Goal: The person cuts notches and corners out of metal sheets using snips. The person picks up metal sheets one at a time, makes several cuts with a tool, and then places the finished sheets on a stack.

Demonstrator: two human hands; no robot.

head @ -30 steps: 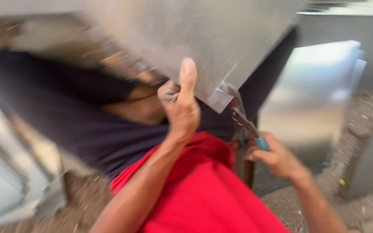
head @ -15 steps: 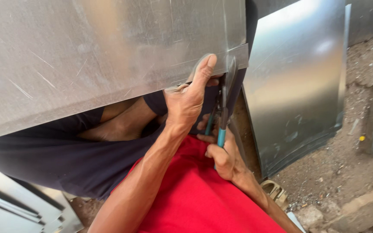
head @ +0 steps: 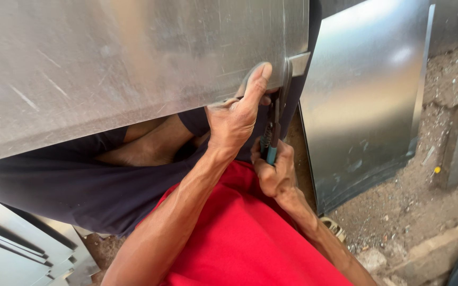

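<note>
Filling the bottom centre of the frame, a red garment (head: 250, 238) covers the person's lap, and both forearms rise out of it toward the middle. Just above, the right hand (head: 275, 170) is wrapped tight around the blue-tipped handles of a pair of tin snips (head: 275, 124) — its fingers closed on the grip, blades pointing up the frame. Beside it to the left, the left hand (head: 235, 117) pinches the lower edge of a large metal sheet (head: 123, 63), thumb pressed flat on the near face, the other fingers hidden behind the metal. The snips' blades meet that edge just right of the thumb, below a small notched tab at the sheet's corner.

The sheet spans the whole upper left and blocks most of what lies behind it; under it show dark shorts (head: 59, 185) and a bare knee. More cut sheets (head: 17, 249) are stacked at lower left. Farther off, at upper right, another shiny panel (head: 367, 95) leans upright on dirt ground (head: 425, 180) strewn with rubble.
</note>
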